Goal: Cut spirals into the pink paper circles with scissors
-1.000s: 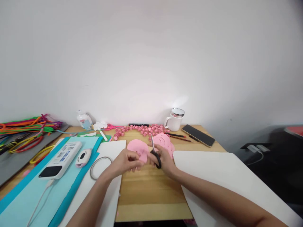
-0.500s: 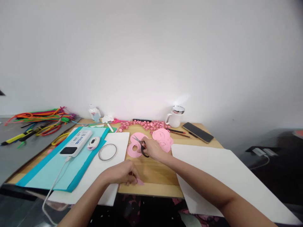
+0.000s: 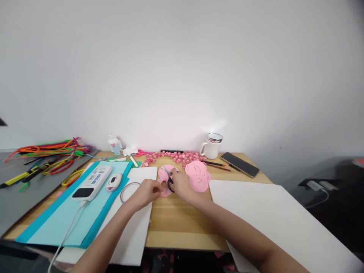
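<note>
My right hand (image 3: 181, 185) is closed around small scissors (image 3: 170, 182) with black handles. Their metal blades point away and to the left, over pink paper cut in rings (image 3: 165, 170). Close by on the left, my left hand (image 3: 148, 194) has its thumb and fingers pinched at the near left edge of that pink paper. The fingers partly cover the ring's lower part. Right of the scissors lies a stack of pink paper circles (image 3: 197, 175) with curved lines drawn on them.
Behind the hands lie small pink paper rolls (image 3: 182, 156), a black marker (image 3: 171, 151), pencils (image 3: 217, 165), a lidded white mug (image 3: 212, 147) and a phone (image 3: 240, 164). White sheets (image 3: 256, 208) flank the wooden table (image 3: 182, 223). A power bank (image 3: 92, 184) rests on blue paper (image 3: 65, 222) at left.
My left hand has moved away from the table's front edge to the pink rings; the small pink scrap it held no longer shows. The right hand still holds the scissors in nearly the same place.
</note>
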Action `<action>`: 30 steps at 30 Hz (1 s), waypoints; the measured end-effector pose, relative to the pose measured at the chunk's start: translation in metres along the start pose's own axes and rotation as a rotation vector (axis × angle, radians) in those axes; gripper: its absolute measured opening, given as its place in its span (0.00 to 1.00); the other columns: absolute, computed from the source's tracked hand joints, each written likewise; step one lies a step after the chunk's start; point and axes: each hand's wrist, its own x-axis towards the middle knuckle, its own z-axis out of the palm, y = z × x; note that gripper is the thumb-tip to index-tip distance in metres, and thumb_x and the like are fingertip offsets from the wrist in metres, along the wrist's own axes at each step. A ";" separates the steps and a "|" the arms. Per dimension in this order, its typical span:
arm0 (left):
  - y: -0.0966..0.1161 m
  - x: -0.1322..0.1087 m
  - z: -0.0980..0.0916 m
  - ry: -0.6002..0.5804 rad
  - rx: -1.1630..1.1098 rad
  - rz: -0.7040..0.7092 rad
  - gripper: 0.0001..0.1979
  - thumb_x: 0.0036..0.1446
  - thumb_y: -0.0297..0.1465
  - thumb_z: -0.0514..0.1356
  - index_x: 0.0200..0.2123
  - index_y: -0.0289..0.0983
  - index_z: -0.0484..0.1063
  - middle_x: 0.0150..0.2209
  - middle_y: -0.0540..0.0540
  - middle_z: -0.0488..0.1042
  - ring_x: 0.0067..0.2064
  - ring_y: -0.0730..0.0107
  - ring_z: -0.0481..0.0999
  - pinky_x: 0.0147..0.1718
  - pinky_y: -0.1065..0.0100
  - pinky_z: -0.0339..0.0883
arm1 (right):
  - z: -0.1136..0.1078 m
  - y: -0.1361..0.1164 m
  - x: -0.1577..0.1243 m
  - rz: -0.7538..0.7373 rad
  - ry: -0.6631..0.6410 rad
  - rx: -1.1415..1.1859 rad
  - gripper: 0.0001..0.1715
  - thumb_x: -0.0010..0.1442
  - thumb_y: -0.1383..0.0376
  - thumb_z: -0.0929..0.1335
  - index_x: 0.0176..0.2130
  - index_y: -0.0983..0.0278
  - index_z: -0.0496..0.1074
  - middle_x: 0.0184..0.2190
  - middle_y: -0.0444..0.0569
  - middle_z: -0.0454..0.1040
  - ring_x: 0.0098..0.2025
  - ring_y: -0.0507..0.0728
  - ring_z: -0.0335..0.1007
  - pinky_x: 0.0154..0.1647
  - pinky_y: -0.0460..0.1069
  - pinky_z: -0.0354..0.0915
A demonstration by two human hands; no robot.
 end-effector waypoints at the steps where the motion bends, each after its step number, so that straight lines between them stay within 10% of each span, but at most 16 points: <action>1: -0.002 0.006 0.000 0.022 0.030 0.002 0.10 0.43 0.23 0.54 0.25 0.35 0.75 0.25 0.49 0.75 0.28 0.70 0.71 0.27 0.74 0.60 | 0.000 0.000 0.001 -0.006 0.004 0.009 0.12 0.51 0.69 0.65 0.39 0.66 0.63 0.32 0.52 0.73 0.30 0.56 0.69 0.24 0.46 0.49; 10: -0.019 0.044 0.002 0.101 0.204 -0.025 0.07 0.45 0.24 0.55 0.23 0.35 0.73 0.27 0.43 0.74 0.32 0.64 0.70 0.31 0.68 0.57 | -0.003 0.007 -0.001 -0.003 0.001 0.048 0.12 0.53 0.67 0.64 0.40 0.65 0.63 0.31 0.50 0.73 0.30 0.56 0.68 0.24 0.46 0.47; 24: -0.022 0.040 0.021 0.123 0.106 -0.018 0.02 0.45 0.26 0.58 0.26 0.35 0.71 0.25 0.47 0.75 0.28 0.68 0.72 0.27 0.71 0.61 | 0.005 0.004 0.000 0.007 0.021 0.262 0.10 0.47 0.71 0.67 0.34 0.64 0.67 0.28 0.48 0.73 0.28 0.56 0.67 0.24 0.46 0.49; 30: -0.017 0.046 0.013 0.180 0.074 0.019 0.07 0.51 0.28 0.54 0.30 0.35 0.72 0.30 0.46 0.77 0.32 0.68 0.73 0.33 0.70 0.64 | -0.040 0.035 0.009 -0.019 0.071 0.639 0.14 0.36 0.69 0.73 0.27 0.65 0.67 0.21 0.44 0.72 0.24 0.55 0.67 0.23 0.45 0.57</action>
